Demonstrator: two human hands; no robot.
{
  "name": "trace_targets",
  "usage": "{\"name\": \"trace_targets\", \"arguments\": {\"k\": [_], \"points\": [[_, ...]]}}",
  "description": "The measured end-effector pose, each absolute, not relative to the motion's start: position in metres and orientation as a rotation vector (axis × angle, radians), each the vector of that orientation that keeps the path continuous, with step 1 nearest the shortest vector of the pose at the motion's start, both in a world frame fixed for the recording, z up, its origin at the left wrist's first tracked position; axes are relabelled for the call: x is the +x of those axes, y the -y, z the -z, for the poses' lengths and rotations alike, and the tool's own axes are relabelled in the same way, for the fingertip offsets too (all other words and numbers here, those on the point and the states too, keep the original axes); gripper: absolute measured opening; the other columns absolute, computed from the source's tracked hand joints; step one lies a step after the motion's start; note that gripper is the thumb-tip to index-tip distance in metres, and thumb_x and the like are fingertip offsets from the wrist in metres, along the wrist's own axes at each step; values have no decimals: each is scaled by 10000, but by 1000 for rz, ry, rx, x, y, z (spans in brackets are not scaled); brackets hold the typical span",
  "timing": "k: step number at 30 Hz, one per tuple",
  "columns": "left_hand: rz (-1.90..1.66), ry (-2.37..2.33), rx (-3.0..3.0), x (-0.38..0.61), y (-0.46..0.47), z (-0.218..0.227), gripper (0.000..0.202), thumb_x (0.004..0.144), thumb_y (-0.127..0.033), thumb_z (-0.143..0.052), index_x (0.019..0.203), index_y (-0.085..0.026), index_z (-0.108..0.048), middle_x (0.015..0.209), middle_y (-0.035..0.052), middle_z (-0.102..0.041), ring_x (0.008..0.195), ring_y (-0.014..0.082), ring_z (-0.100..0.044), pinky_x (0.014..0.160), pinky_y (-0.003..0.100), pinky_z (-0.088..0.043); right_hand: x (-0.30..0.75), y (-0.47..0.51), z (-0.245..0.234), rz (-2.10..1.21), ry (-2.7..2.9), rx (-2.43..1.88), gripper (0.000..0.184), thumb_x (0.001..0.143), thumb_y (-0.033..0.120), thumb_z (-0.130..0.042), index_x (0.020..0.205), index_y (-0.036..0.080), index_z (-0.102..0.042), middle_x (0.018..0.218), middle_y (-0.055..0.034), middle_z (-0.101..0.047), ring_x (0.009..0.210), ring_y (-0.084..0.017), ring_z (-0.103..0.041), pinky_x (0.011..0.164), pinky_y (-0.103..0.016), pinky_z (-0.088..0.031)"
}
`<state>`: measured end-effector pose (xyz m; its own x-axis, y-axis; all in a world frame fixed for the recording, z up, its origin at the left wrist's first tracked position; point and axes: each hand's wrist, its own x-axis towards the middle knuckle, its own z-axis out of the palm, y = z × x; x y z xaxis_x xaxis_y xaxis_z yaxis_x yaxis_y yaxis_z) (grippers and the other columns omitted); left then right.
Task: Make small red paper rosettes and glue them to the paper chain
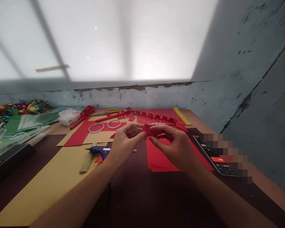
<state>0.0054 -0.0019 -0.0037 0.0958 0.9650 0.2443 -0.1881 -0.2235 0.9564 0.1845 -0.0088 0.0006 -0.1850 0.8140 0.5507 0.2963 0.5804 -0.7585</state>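
Your left hand [125,141] and right hand [177,147] each hold a pinching grip on the small red paper piece [147,129], lifted just above the red sheet [159,158] on the counter [54,129]. Pinch lightly near the edges and crease slowly, with the corners matched.

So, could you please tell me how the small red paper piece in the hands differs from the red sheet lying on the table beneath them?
The red paper piece is small; the red sheet is far larger. The piece is pinched in the air between the left hand and right hand; the sheet lies flat on the table. The piece looks folded; the sheet smooth. Both are red paper.
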Motion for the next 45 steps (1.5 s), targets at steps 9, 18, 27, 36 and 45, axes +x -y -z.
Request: {"name": "trace_targets", "arguments": {"k": [9,18,27,36,45], "points": [[-1280,-888,1394,3,0,7,254,804,-335,-761,999,-173,-755,876,65,-763,785,173,-706,689,257,-536,184,9,-1,-654,1703,-936,167,873,304,-710,1029,257,-746,1057,-33,-759,918,-212,-727,843,-389,-619],[-1258,-819,1397,4,2,7,234,818,-320,-765,1002,-177,-763,893,59,-762,806,154,-695,715,234,-519,185,10,-1,-603,1741,-890,148,894,245,-675,1022,251,-750,1024,-34,-756,938,-203,-710,828,-372,-607],[-1256,-813,1392,3,0,10,235,807,-311,-768,1000,-178,-761,879,64,-762,790,165,-698,721,256,-526,184,9,0,-600,1750,-897,130,878,264,-686,998,252,-735,1016,-30,-752,945,-216,-707,828,-391,-607],[-1269,-803,1445,6,4,3,166,795,-279,-784,923,-177,-759,824,37,-750,764,146,-687,722,241,-526,184,8,-2,-531,1753,-937,75,918,278,-645,933,243,-710,981,-32,-733,932,-211,-686,827,-381,-590],[-1277,-841,1496,8,8,-1,189,784,-331,-799,884,-173,-767,800,32,-737,742,143,-666,707,239,-515,183,9,-2,-606,1726,-956,82,929,286,-639,938,225,-693,914,-25,-729,864,-187,-690,805,-346,-579]]}}
